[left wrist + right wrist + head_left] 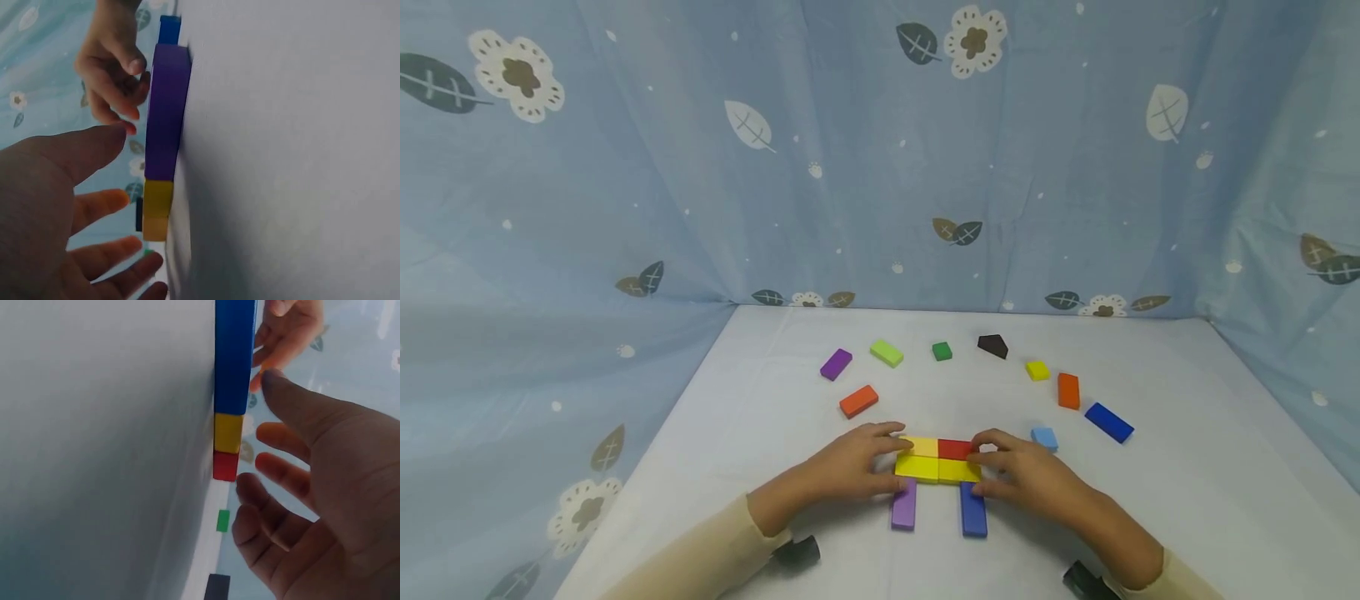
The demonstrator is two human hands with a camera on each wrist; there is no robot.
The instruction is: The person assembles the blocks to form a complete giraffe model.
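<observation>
In the head view, flat blocks lie together at the front middle of the table. A light yellow block (922, 447) and a red block (953, 451) form the far row. Two yellow blocks (917, 469) touch them on the near side. Below these, a purple block (904, 510) and a blue block (973, 515) point toward me like two legs. My left hand (847, 462) is at the left side, fingers spread over the light yellow and purple blocks. On the right, my right hand (1045, 479) is beside the red and blue blocks. Both wrist views show loosely extended fingers, gripping nothing.
Loose blocks form an arc beyond the hands: orange (859, 402), purple (836, 365), light green (887, 352), green (942, 351), black (993, 346), yellow (1037, 371), another orange (1068, 391), dark blue (1108, 422) and light blue (1044, 439). A patterned curtain (865, 167) borders the white table (760, 400).
</observation>
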